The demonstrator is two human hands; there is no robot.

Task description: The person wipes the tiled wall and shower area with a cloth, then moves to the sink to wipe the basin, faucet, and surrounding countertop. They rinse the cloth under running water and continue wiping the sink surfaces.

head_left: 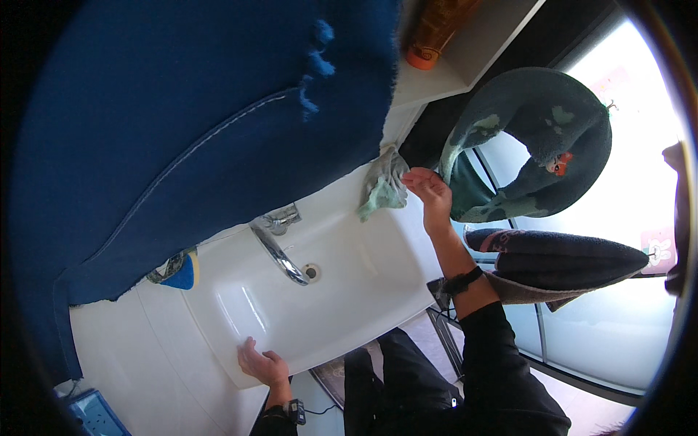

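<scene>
Right grip (430, 192) (hold unclear) stretches to cloth (385, 180); left grip (265, 365) is half-spread by sink (349, 312).

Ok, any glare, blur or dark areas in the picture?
In the head view, the pale panel at right washes out white; glare streaks mark the sink; left hand and right hand look fairly sharp; fisheye vignetting blackens the corners.

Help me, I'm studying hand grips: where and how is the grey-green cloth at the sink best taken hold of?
Probably by the bunched upper part of the grey-green cloth, coming from the right, where the right hand is close beside it. The folds gathered there should give fingers bulk to pinch, whereas the lower green edge fans out toward the basin of the white sink.
</scene>
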